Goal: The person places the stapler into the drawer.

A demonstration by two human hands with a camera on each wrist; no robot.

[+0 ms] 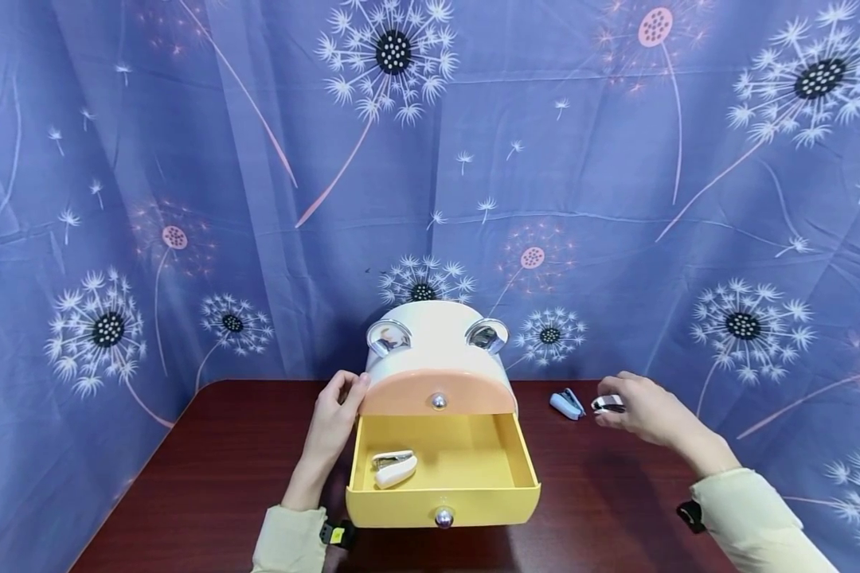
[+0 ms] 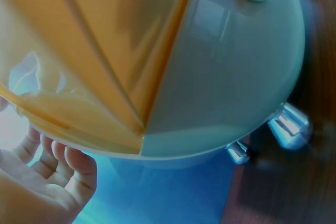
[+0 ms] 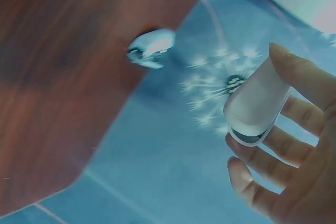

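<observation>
My left hand rests against the left side of a small white cabinet with an orange upper drawer front. In the left wrist view its fingertips touch the cabinet's rounded side. Below, a yellow drawer stands pulled out, and a white mini stapler lies in its left part. My right hand is raised to the right of the cabinet and pinches another white mini stapler between thumb and fingers. Beside it on the table lies a light blue mini stapler.
The cabinet carries two shiny round eye-like pieces on top and silver knobs on its drawers. It stands on a dark red wooden table. A blue dandelion-print curtain hangs close behind the table.
</observation>
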